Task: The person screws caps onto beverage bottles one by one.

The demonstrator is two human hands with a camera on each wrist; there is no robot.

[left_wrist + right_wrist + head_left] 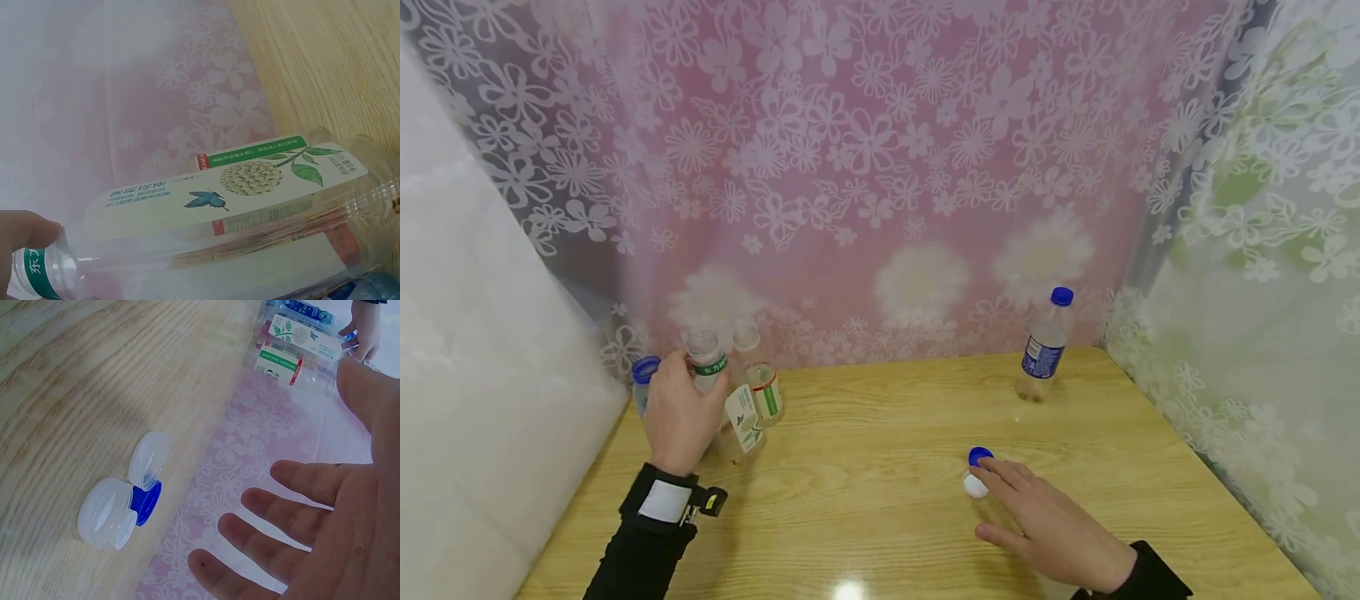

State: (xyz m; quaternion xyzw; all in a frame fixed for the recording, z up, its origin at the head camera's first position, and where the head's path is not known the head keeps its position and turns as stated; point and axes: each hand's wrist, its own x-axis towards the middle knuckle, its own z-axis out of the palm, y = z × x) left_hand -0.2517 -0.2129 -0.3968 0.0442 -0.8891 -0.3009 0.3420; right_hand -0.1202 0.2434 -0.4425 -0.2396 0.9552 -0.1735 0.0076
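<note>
At the far left of the table, my left hand grips the neck of a clear plastic bottle that has a green neck band and a white label with a flower and butterfly. Right beside it stand a blue-capped bottle and another clear bottle with a green and white label. My right hand hovers with straight, spread fingers over a small group of bottle caps. Among these are a blue cap and a white cap; the right wrist view also shows a translucent cap next to them.
A clear bottle with a blue label and blue cap stands at the back right of the wooden table. Behind the table hangs a pink floral curtain. White sheeting closes the left side, and a floral sheet the right.
</note>
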